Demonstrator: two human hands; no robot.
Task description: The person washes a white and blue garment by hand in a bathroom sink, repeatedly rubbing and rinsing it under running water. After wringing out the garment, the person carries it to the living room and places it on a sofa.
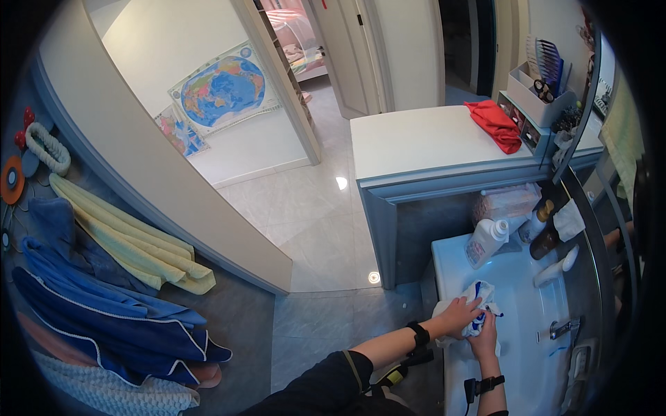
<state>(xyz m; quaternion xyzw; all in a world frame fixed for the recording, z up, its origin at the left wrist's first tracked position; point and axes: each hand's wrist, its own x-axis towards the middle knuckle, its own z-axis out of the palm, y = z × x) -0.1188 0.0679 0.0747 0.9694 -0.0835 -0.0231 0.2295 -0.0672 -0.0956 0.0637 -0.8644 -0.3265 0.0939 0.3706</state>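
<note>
Both my hands hold a white cloth with blue markings (480,295) over the near left edge of a white washbasin (527,312). My left hand (459,315) grips the cloth from the left, and a black band wraps that wrist. My right hand (483,338) clasps the cloth from below; its wrist wears a black strap too. The cloth is bunched up between the two hands.
A chrome tap (563,327) sits at the basin's right. Bottles (485,241) and a dark jar (543,243) stand at the basin's far edge. A red cloth (494,123) lies on a white counter (409,142). Blue and yellow towels (118,277) hang on the left wall.
</note>
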